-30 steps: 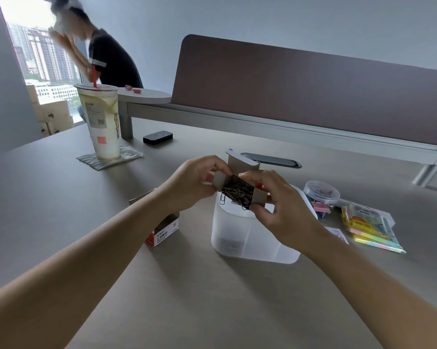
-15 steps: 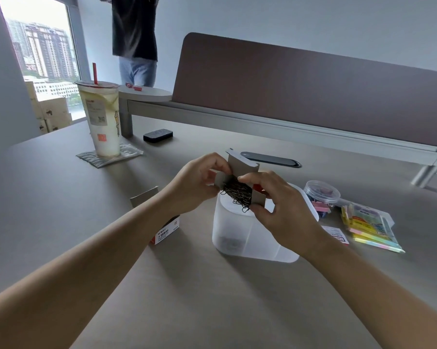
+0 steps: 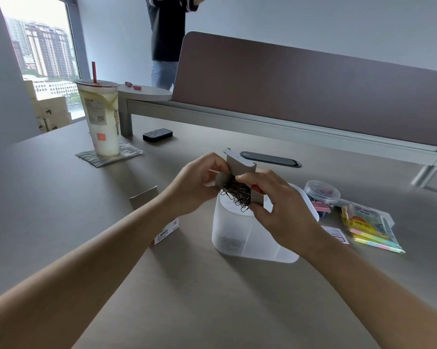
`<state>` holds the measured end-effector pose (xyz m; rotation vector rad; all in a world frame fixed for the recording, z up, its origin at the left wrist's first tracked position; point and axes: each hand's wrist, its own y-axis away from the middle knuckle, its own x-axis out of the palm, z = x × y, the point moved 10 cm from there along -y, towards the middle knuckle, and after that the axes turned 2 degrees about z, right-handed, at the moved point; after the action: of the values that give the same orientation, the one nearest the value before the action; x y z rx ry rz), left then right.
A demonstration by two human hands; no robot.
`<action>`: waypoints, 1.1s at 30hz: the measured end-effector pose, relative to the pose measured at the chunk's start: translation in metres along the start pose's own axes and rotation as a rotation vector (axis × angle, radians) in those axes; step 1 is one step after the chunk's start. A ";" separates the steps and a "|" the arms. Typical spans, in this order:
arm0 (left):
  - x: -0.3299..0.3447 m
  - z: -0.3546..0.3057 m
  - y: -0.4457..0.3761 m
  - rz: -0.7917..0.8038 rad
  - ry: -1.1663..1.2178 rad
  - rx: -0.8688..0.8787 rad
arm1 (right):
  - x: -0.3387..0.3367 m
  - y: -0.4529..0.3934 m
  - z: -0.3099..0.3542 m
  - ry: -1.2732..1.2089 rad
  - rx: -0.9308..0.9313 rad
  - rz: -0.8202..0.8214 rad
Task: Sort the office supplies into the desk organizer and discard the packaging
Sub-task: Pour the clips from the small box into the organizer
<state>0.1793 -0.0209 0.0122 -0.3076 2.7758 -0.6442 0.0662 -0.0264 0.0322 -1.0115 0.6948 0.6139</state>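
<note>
Translucent desk organizer (image 3: 240,230) taken as landmark, standing mid-desk, dividers faintly visible through its wall, a few dark bits at the bottom of the near-left compartment, likely clips already dropped. Directly above its left opening: small grey cardboard box (image 3: 237,172), flap up, tipped mouth-down, tangled mass of paper clips (image 3: 236,195) hanging out and just over the rim. Left hand (image 3: 194,187) pinching the box's left side, fingers curled; right hand (image 3: 275,205) curled round the right side, thumb and forefinger close on the card. Judged: box light and thin, crushable, so best held by its side walls, lightly; clips light, springy, interlocked, apt to fall in one clump or snag on the card edge; shaking gently over the compartment likely safer than pulling. Left of organizer: second small box with red-and-white label (image 3: 166,234), flap open, partly hidden by the forearm. Right of organizer: round clear tub (image 3: 322,191) of binder clips, packet of coloured sticky notes (image 3: 371,227). Beyond, far left: drink cup (image 3: 101,119) with red straw; partition and a standing person behind.
</note>
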 end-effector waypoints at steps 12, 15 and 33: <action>-0.001 0.001 0.002 -0.024 0.012 0.007 | 0.000 0.001 0.005 0.095 -0.036 0.007; 0.000 0.001 0.002 -0.012 0.001 0.016 | -0.002 0.001 0.004 0.088 -0.021 0.006; -0.001 0.000 -0.002 -0.035 -0.090 0.023 | -0.004 0.003 -0.005 0.034 0.037 -0.005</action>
<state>0.1799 -0.0220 0.0135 -0.3716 2.6814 -0.6532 0.0602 -0.0308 0.0322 -0.9913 0.7312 0.5790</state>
